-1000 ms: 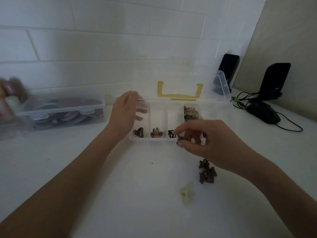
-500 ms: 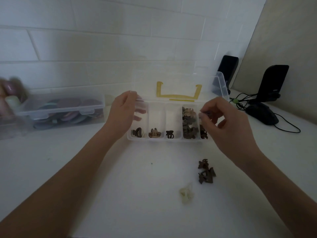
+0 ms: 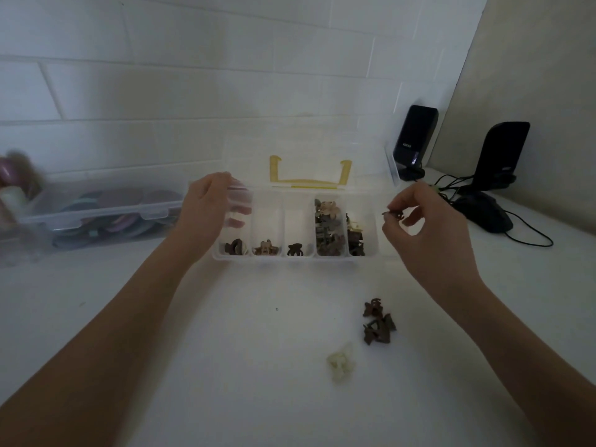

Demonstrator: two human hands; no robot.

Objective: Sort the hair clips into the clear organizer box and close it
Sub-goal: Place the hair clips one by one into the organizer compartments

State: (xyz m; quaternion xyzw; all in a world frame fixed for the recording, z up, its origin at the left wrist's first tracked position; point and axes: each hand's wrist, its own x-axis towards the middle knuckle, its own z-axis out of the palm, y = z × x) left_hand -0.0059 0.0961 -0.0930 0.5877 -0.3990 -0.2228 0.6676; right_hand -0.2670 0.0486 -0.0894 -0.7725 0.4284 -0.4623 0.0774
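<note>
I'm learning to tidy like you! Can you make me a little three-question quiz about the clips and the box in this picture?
1. True or false: the lid of the clear box is shut.
2. What is the right hand pinching in its fingers? A) a small dark clip B) a coin C) a cable
3. Fill in: besides the brown clips loose on the table, one ___-coloured clip also lies there.

Key
1. False: the lid stands open, and the left hand holds the box's left end.
2. A
3. Cream
</note>
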